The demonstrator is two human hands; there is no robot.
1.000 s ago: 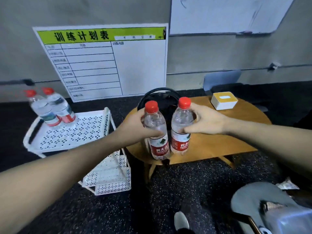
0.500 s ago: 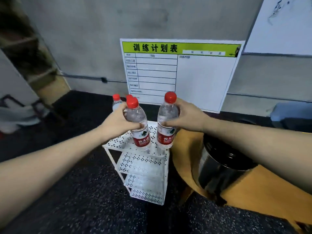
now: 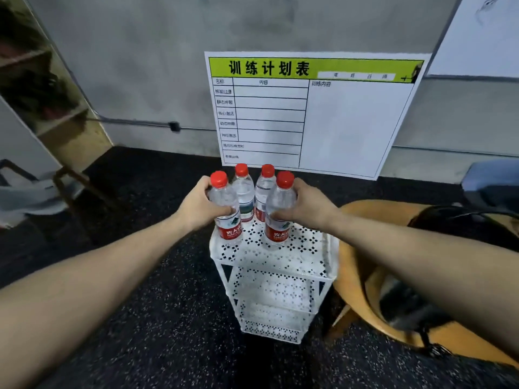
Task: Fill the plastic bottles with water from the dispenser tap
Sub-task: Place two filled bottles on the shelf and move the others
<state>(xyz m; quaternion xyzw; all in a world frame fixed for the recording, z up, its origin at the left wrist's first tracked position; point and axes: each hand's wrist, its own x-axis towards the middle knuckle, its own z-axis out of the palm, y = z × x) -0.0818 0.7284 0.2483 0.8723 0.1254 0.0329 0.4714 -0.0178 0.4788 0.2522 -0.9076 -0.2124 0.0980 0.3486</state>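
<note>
Four clear plastic bottles with red screw caps and red-and-white labels stand in a tight cluster on the top tier of a white rack (image 3: 280, 254). The rack is perforated sheet metal with a punched diamond pattern, stacked in tiers and narrowing toward the floor. The floor (image 3: 140, 332) is dark, speckled rubber.

The left hand (image 3: 200, 207) grips the front left bottle (image 3: 228, 217) at its shoulder, fingers curled round the body just above the label. The right hand (image 3: 304, 204) grips the front right bottle (image 3: 278, 217) the same way, thumb across the near side. Both front bottles are upright, with their bases at the top tier; whether they touch it cannot be told. Both forearms extend forward, bare, converging on the rack.

The back left bottle (image 3: 243, 192) and back right bottle (image 3: 263, 192) stand just behind, touching or nearly touching the front pair.

A round wooden table (image 3: 354, 276) with a smooth tan top sits just right of the rack, and a black cylindrical container (image 3: 463, 226) rests on it. A white board (image 3: 351, 122) with a green header and ruled grid leans against the grey concrete wall (image 3: 140, 66).
</note>
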